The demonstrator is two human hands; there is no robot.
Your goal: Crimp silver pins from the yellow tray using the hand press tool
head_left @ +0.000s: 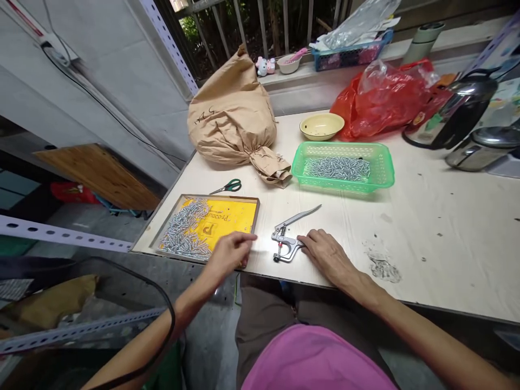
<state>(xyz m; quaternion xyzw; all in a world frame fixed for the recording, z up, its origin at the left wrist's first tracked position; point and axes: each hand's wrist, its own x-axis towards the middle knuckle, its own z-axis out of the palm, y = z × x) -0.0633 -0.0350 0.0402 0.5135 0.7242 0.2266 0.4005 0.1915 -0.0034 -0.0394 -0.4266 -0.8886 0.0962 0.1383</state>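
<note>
A pair of metal snap-fastener pliers (289, 246) lies on the table, its upper handle spread upward and its jaw pointing toward the table's front edge. My right hand (327, 254) is closed over the lower handle, covering its end. To the left, my left hand (231, 252) hovers by the right front corner of a shallow tray (257, 208). Its index finger points toward the pliers, apart from the thumb, while the other fingers curl out of sight. Many small silvery metal pieces (184, 230) are heaped in the tray's left half, on a yellow printed sheet (231, 216).
Green-handled scissors (232, 186) lie behind the tray. A green plastic basket (343, 187) holds more silvery pieces. Farther back are a brown paper sack (235, 124), a yellow bowl (320, 127), a red plastic bag (377, 108) and a kettle (450, 114).
</note>
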